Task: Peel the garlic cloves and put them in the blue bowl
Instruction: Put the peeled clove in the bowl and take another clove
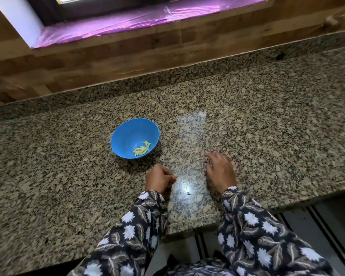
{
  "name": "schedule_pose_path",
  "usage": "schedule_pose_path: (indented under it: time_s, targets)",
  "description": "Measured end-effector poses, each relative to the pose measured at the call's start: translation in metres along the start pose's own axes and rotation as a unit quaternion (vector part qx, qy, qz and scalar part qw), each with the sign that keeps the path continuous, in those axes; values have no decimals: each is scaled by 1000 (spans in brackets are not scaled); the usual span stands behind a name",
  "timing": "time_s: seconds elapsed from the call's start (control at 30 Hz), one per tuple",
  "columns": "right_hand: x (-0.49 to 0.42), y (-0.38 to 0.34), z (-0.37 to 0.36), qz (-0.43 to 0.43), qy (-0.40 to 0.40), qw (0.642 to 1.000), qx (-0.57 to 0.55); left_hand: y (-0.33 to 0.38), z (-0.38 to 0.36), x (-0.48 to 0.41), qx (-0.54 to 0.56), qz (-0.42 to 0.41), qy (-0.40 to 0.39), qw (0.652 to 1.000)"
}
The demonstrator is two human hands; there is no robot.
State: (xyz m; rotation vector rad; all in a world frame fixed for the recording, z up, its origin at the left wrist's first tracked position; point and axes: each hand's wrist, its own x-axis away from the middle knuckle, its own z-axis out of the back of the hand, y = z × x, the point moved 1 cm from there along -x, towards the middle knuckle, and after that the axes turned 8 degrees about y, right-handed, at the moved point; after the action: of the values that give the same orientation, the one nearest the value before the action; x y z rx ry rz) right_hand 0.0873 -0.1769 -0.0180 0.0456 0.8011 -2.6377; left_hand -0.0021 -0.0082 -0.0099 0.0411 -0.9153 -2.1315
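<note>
task judged nearly done: peeled cloves (141, 150) lie in blue bowl (127, 134), no unpeeled garlic visible; left hand (159, 179) curled, contents indeterminate; right hand (220, 171) relaxed, empty.

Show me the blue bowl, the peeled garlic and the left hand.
blue bowl (126, 134): head view, bare inner wall.
peeled garlic (141, 150): head view, middle of the pile in the bowl.
left hand (159, 179): head view, back of the curled hand.

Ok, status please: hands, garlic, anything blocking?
Left hand curled, contents hidden. Right hand open over granite counter. Peeled garlic cloves in blue bowl. Nothing between hands and bowl.
</note>
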Motion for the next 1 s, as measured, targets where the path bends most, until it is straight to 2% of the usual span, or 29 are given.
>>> schedule_pose_path:
  time_s: [0.17,0.3,0.43,0.5,0.57,0.63,0.7,0.77,0.83,0.93,1.0]
  targets:
    - [28,-25,-23,54,-69,992,-96,6,-4,3,-102,-63,39,992]
    - [35,-30,-31,84,-89,989,-77,5,-5,4,-154,-105,36,982]
    - [34,-34,-31,74,-97,988,-98,6,-6,9,-212,-142,35,966]
    - [32,-37,-29,58,-107,984,-127,3,-4,8,-147,-121,35,981]
    - [30,-39,-26,47,-111,981,-153,-2,0,7,19,-54,6,998]
    - [27,-39,-22,51,-130,976,-169,-1,4,10,167,2,-33,985]
    - [22,-39,-22,51,-159,968,-186,-1,7,11,237,25,-53,970]
    - [17,-39,-21,37,-170,962,-208,1,10,11,259,24,-67,963]
    - [13,-39,-22,27,-183,956,-228,0,11,11,234,-5,-53,971]
    - [10,-40,-21,9,-217,936,-276,-2,14,12,158,-93,-25,983]
    - [7,-40,-18,-7,-256,907,-335,-2,17,13,125,-156,-20,980]
